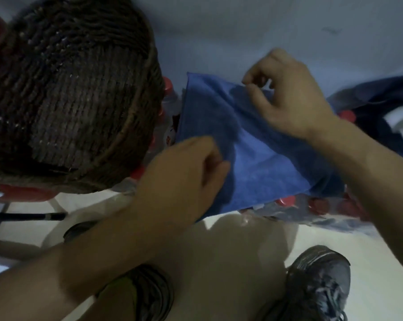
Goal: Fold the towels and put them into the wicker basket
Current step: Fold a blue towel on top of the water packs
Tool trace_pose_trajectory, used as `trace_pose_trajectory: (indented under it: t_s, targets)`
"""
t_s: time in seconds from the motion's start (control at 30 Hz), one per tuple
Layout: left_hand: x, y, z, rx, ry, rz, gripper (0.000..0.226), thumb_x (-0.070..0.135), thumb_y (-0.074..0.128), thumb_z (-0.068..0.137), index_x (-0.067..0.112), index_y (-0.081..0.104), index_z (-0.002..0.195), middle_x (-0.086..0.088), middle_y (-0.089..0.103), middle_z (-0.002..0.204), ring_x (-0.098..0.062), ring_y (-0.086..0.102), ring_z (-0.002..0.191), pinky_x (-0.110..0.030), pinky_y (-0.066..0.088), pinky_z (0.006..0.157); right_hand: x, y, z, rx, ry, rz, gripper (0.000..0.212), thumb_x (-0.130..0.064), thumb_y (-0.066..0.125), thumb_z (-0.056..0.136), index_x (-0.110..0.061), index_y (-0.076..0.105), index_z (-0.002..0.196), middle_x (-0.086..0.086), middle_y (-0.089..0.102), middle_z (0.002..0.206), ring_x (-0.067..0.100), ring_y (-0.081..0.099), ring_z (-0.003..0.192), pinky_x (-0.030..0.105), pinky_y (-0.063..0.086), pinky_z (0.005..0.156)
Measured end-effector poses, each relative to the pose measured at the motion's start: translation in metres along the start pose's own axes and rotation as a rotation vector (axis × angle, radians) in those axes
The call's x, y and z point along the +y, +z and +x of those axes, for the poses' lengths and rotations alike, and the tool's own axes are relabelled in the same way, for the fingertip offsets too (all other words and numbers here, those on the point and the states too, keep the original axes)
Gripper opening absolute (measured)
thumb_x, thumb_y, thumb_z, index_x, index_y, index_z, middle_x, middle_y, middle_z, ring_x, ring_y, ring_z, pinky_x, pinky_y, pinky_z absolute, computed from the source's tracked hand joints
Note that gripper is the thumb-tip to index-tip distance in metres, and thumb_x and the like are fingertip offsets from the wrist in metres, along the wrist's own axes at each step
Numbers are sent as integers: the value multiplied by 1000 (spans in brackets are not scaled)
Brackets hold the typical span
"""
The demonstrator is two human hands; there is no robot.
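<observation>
Blue towel (253,163) is hanging just beside the wicker basket (63,93), the left hand (184,179) gripping its near edge and the right hand (288,96) pinching the far corner; should either pinch slacken, the fold is likely collapsing onto the bottles (311,205) beneath.

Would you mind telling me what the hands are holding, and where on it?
Both hold the blue towel: the left hand grips its near-left edge, the right hand pinches its far edge.
</observation>
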State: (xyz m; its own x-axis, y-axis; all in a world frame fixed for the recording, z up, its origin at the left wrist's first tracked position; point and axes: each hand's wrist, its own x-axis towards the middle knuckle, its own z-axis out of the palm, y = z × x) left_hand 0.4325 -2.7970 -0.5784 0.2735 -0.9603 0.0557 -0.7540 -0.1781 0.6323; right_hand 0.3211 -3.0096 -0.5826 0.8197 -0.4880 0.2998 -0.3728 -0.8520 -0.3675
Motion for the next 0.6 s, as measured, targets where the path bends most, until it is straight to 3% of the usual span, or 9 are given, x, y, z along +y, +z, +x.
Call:
trace_pose_trajectory:
  t_s: [0.1, 0.23, 0.3, 0.37, 0.5, 0.6]
  targets:
    - [32, 25, 43, 88, 181, -71, 9, 19, 56, 92, 13, 57, 99, 0, 57, 96, -17, 53, 89, -33, 44, 80, 8, -34, -52, 18, 164, -20, 6, -8, 60, 89, -7, 65, 92, 8, 59, 86, 16, 51, 80, 21, 36, 76]
    - [42, 72, 88, 71, 208, 25, 19, 8, 51, 90, 9, 57, 108, -9, 55, 108, -26, 50, 101, -42, 42, 88, 19, -56, -118, -30, 490, -85, 15, -12, 59, 92, -7, 62, 107, 5, 53, 97, 22, 53, 88, 22, 33, 77]
    - [49, 99, 113, 10, 298, 119, 21, 8, 49, 87, 9, 58, 107, -9, 55, 109, -27, 49, 103, -41, 40, 90, 26, -65, -143, -85, 685, -92, 17, -15, 55, 95, -9, 59, 111, 3, 48, 100, 25, 53, 90, 26, 36, 78]
    - [55, 118, 140, -93, 404, 177, 21, 10, 50, 86, 8, 59, 106, -11, 55, 111, -29, 48, 106, -41, 38, 93, 30, -72, -157, -193, 821, -72, 14, -26, 54, 96, -13, 59, 98, 5, 60, 92, 25, 58, 80, 31, 44, 71]
    - [51, 135, 181, -220, 453, 183, 23, 15, 57, 88, 7, 60, 109, -12, 54, 111, -29, 47, 105, -35, 36, 94, 21, -68, -161, -289, 892, 220, 29, -54, 65, 85, -24, 67, 86, -7, 70, 71, 3, 63, 63, 27, 51, 63]
    - [48, 138, 185, -218, 474, 159, 23, 14, 57, 87, 8, 61, 108, -12, 53, 105, -31, 48, 100, -40, 39, 92, 19, -50, -169, -200, 932, 257, 35, -55, 75, 74, -27, 63, 90, -5, 69, 69, 3, 63, 61, 26, 51, 61]
